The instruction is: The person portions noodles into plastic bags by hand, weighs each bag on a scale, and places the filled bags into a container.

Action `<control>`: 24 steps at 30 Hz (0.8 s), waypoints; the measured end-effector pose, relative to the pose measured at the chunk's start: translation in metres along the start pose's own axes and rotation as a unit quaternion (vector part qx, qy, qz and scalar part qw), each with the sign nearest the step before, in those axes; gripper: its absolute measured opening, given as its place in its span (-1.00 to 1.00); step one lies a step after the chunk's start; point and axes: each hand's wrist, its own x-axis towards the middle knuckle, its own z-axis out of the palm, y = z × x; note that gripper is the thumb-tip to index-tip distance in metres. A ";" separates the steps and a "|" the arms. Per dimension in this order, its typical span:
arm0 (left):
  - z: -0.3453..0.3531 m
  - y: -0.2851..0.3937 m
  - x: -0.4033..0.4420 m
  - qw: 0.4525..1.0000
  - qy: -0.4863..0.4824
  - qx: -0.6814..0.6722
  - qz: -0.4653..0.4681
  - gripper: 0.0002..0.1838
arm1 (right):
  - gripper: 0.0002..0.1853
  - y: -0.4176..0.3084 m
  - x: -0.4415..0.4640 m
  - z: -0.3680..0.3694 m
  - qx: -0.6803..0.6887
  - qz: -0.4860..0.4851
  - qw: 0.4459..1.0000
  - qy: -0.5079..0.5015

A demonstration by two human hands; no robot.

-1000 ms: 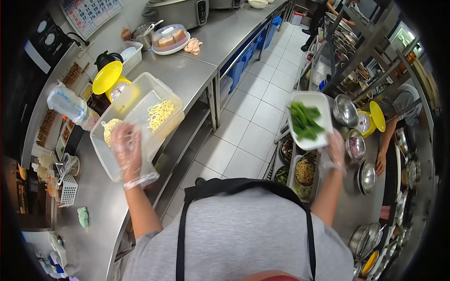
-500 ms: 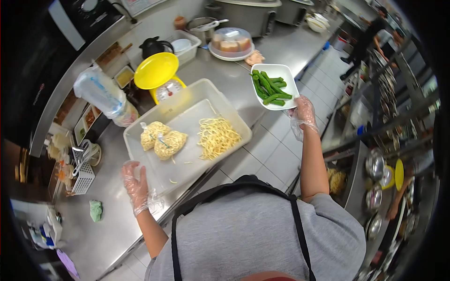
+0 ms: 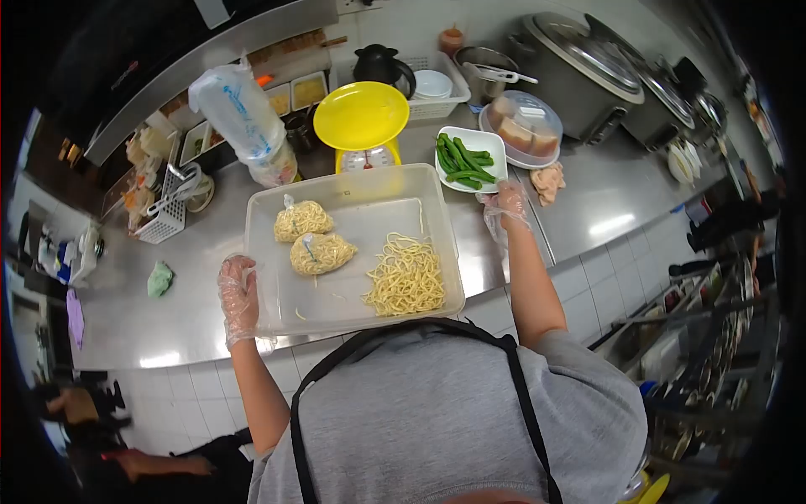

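My right hand, in a clear plastic glove, grips the near rim of a white square dish. Several green chili peppers lie in the dish. My left hand, also gloved, is beside the left wall of a translucent plastic bin, its fingers loosely extended; whether it touches the wall is unclear. Inside the bin are two tied bags of noodles and a loose heap of noodles. Behind the bin stands a yellow kitchen scale with a round pan.
A plastic-wrapped stack stands left of the scale. Right of the dish are a domed cake container, a crumpled glove and large cookers. A green crumpled cloth lies left. Another person's arm shows lower left.
My view has turned to the right. The dish of peppers has come inward, from beyond the counter's edge to over the counter beside the scale. My left hand stays by the bin.
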 end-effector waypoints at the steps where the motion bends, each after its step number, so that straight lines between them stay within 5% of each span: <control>1: 0.000 0.003 -0.002 1.000 0.004 0.010 -0.005 -0.75 | -0.64 -0.009 0.006 0.008 0.000 0.024 1.000 -0.013; 3: 0.001 0.004 -0.003 0.999 0.014 0.027 -0.013 -0.75 | -0.68 -0.071 0.002 0.006 0.258 0.211 0.942 -0.035; 6: 0.001 0.006 -0.007 0.998 0.028 0.055 -0.015 -0.77 | -0.70 -0.015 0.041 0.033 0.100 0.086 0.990 -0.058; 9: -0.002 0.007 -0.007 0.998 0.034 0.055 -0.014 -0.81 | -0.70 -0.047 0.042 0.040 0.298 0.159 0.937 -0.085; 12: 0.003 0.001 -0.011 0.999 0.036 0.027 -0.013 -0.83 | -0.69 -0.072 0.028 0.034 0.283 0.120 0.951 -0.009; 14: 0.000 -0.003 -0.009 0.999 0.028 0.031 0.001 -0.83 | -0.67 -0.117 0.011 0.021 0.148 -0.079 0.973 0.160; 15: -0.002 -0.001 -0.008 0.999 0.027 0.032 0.006 -0.83 | -0.67 -0.144 0.005 0.018 0.150 -0.077 0.972 0.164; 19: -0.008 0.009 -0.003 0.992 0.008 0.115 0.056 -0.76 | -0.76 -0.296 -0.023 0.024 0.009 -0.315 0.945 0.092; 21: -0.010 0.018 0.000 0.979 -0.014 0.157 0.126 -0.72 | -0.81 -0.366 -0.043 0.047 0.080 -0.412 0.907 -0.039; 24: -0.012 0.020 0.001 0.978 -0.037 0.139 0.148 -0.65 | -0.85 -0.431 -0.046 0.094 -0.028 -0.616 0.787 -0.021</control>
